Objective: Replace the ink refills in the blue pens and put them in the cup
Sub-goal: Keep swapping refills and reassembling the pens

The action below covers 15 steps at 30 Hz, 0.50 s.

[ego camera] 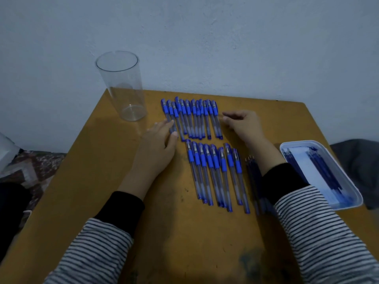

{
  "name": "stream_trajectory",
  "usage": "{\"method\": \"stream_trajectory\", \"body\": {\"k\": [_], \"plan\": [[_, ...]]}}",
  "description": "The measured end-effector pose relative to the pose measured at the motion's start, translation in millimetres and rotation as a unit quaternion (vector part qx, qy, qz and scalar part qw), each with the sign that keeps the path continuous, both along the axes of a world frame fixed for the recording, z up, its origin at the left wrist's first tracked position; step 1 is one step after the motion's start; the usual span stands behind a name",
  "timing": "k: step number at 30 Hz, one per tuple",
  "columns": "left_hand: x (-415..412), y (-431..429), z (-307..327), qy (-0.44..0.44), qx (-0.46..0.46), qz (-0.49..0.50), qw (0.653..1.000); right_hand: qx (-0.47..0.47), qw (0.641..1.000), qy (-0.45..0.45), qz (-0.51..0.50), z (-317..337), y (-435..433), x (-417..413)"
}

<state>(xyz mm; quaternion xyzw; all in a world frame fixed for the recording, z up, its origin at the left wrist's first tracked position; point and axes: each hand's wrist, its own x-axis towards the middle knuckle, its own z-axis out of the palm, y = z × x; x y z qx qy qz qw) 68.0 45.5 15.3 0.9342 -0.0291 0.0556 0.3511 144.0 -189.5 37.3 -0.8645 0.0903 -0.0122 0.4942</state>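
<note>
Where the left hand [162, 140] rests, pens [194, 121] seemingly touch it.

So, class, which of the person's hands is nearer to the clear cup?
Left. The left hand touches the left end of the far pen row, just right of the clear cup; the right hand is at its right end, farther off.

right sleeve [284, 178] hides part of the loose refills [251, 169].

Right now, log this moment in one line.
cup: empty | pens: two rows on table | left hand: flat on far row | right hand: beside far row
</note>
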Motion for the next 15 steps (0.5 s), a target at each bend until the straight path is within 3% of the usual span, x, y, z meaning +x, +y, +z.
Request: {"method": "stream_trajectory", "body": {"k": [6, 15], "plan": [[18.7, -0.1, -4.8, -0.009, -0.002, -0.024, 1.0, 0.039, 0.998, 0.018, 0.035, 5.3, 1.7, -0.5], [23.2, 1.2, -12.4, -0.007, 0.008, -0.034, 0.999, -0.017, 0.998, 0.027, 0.059, 5.3, 3.0, 1.2]]}}
